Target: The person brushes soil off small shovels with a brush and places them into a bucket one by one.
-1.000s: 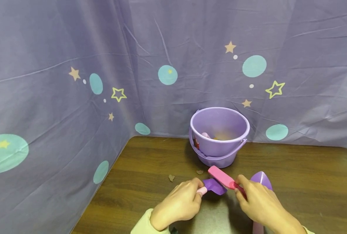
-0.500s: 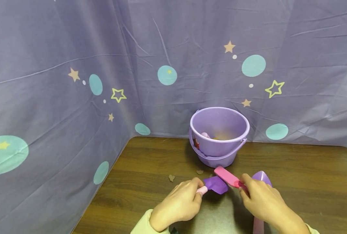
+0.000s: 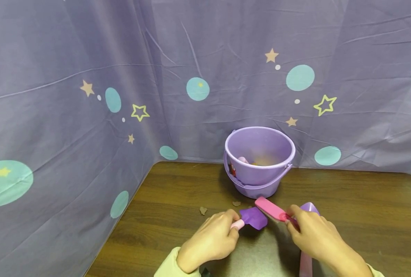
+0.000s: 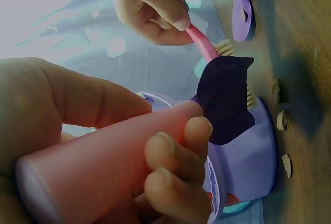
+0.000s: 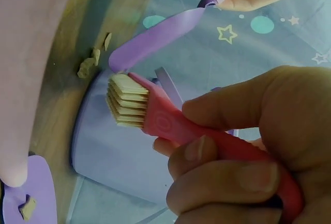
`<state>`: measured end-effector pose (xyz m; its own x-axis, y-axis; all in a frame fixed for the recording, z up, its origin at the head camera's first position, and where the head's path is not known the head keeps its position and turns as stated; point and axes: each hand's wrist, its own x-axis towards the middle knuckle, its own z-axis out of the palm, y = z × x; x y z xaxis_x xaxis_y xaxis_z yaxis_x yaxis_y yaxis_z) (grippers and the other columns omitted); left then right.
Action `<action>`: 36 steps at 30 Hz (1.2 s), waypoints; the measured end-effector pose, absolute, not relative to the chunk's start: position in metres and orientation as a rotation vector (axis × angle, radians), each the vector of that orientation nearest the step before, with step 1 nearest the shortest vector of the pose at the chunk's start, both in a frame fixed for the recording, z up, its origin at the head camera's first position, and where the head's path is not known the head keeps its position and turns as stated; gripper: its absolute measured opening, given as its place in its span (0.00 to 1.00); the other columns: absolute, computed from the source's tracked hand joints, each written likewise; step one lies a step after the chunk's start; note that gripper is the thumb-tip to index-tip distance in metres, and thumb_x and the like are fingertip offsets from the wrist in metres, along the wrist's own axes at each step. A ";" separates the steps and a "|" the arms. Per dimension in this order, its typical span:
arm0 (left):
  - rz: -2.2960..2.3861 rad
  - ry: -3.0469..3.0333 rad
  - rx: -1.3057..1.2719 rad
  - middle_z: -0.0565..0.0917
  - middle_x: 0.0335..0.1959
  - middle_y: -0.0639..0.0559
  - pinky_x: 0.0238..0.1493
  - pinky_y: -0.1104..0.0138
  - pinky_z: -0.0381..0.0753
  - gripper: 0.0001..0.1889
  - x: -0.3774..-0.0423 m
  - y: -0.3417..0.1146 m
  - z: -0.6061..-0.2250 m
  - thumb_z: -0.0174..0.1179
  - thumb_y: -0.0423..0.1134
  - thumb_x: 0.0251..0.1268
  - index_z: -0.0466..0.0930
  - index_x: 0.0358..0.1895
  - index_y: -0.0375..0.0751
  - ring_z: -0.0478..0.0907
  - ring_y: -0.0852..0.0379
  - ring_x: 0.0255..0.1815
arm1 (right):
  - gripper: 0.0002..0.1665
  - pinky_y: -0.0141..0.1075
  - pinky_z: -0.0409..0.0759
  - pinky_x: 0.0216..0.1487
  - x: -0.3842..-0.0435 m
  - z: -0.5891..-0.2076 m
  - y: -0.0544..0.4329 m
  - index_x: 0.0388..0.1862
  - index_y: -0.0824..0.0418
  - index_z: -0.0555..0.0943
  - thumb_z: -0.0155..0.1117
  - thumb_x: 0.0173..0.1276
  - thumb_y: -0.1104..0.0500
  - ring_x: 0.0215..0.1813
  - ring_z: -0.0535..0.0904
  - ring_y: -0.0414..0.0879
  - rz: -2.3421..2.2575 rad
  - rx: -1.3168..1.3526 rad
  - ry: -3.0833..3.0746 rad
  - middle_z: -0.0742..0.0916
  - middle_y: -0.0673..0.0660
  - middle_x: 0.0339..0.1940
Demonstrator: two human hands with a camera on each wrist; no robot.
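Note:
My left hand (image 3: 210, 238) grips the pink handle of a toy shovel (image 3: 254, 218), its purple blade raised over the table. In my right hand (image 3: 319, 234) is a pink brush (image 3: 271, 209), held by its handle; the pale bristles (image 5: 126, 100) show in the right wrist view. The brush head is close to the shovel blade's edge; I cannot tell whether they touch. Several small brown pieces, one of them a flat flake (image 3: 203, 210), lie on the table beyond my left hand. A second shovel (image 3: 310, 207) rests beneath my right hand, with a brown piece (image 5: 27, 207) on its blade.
Just behind the tools stands a purple bucket (image 3: 260, 182), its handle lowered at the front and a few things inside, partly hidden. The brown wooden table (image 3: 375, 215) ends at a purple star-patterned curtain (image 3: 226, 50) at the back and left.
The brush has shifted right, away from over the shovel blade to its right edge, with my right hand moving along. The shovel has tilted slightly; my left hand has hardly moved.

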<state>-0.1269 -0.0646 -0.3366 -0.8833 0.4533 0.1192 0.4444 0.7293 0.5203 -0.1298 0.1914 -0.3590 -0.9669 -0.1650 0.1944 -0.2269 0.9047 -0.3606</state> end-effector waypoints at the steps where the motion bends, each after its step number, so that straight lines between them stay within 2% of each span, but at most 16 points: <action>1: 0.871 2.906 0.751 0.75 0.30 0.60 0.30 0.69 0.72 0.10 -0.127 -0.064 -0.337 0.56 0.33 0.56 0.77 0.42 0.45 0.71 0.65 0.28 | 0.10 0.40 0.63 0.21 -0.130 -0.358 0.192 0.43 0.52 0.78 0.62 0.63 0.55 0.23 0.67 0.44 0.577 0.300 -2.917 0.70 0.46 0.18; 7: 0.887 2.925 0.748 0.75 0.28 0.60 0.28 0.70 0.70 0.11 -0.128 -0.063 -0.337 0.56 0.33 0.52 0.77 0.40 0.44 0.70 0.65 0.26 | 0.13 0.43 0.65 0.21 -0.130 -0.355 0.197 0.45 0.53 0.79 0.63 0.63 0.52 0.24 0.69 0.46 0.566 0.287 -2.934 0.73 0.47 0.21; 11: 0.901 2.931 0.744 0.75 0.27 0.60 0.27 0.70 0.70 0.10 -0.128 -0.063 -0.337 0.55 0.33 0.55 0.78 0.41 0.43 0.70 0.65 0.25 | 0.12 0.46 0.67 0.22 -0.131 -0.354 0.202 0.44 0.53 0.81 0.63 0.64 0.51 0.25 0.72 0.46 0.549 0.288 -2.917 0.77 0.48 0.23; 18: 0.954 2.894 0.711 0.74 0.24 0.61 0.26 0.71 0.69 0.11 -0.127 -0.062 -0.333 0.54 0.34 0.58 0.78 0.44 0.42 0.70 0.65 0.24 | 0.08 0.45 0.65 0.22 -0.131 -0.347 0.211 0.40 0.52 0.80 0.61 0.65 0.51 0.25 0.70 0.46 0.535 0.261 -2.935 0.75 0.48 0.21; 24: 1.022 2.836 0.660 0.72 0.18 0.61 0.20 0.69 0.67 0.10 -0.126 -0.062 -0.332 0.51 0.36 0.63 0.78 0.45 0.43 0.67 0.65 0.18 | 0.09 0.43 0.63 0.22 -0.132 -0.344 0.215 0.39 0.52 0.80 0.61 0.66 0.49 0.25 0.68 0.46 0.543 0.254 -2.945 0.73 0.47 0.20; 27: 1.049 2.828 0.661 0.70 0.17 0.62 0.19 0.69 0.66 0.09 -0.126 -0.062 -0.333 0.51 0.42 0.67 0.79 0.42 0.45 0.65 0.66 0.17 | 0.09 0.42 0.62 0.22 -0.132 -0.343 0.216 0.39 0.52 0.80 0.61 0.65 0.49 0.25 0.68 0.46 0.544 0.246 -2.949 0.72 0.47 0.19; 32: 1.044 2.866 0.668 0.69 0.17 0.63 0.22 0.70 0.67 0.16 -0.126 -0.062 -0.332 0.47 0.55 0.71 0.77 0.32 0.50 0.66 0.67 0.19 | 0.09 0.42 0.63 0.21 -0.133 -0.341 0.218 0.39 0.52 0.80 0.62 0.65 0.50 0.24 0.69 0.47 0.547 0.240 -2.948 0.73 0.47 0.19; 36: 1.044 2.862 0.666 0.68 0.17 0.62 0.22 0.70 0.67 0.16 -0.127 -0.062 -0.332 0.47 0.53 0.72 0.75 0.27 0.52 0.66 0.66 0.19 | 0.08 0.41 0.62 0.21 -0.132 -0.339 0.219 0.38 0.51 0.80 0.62 0.65 0.50 0.23 0.69 0.46 0.544 0.236 -2.947 0.73 0.46 0.18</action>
<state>-0.1267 -0.0618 -0.3319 -0.9086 0.3998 0.1211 0.3839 0.6848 0.6194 -0.1322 0.2190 -0.3395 -0.9786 -0.1286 0.1606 -0.1775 0.9226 -0.3426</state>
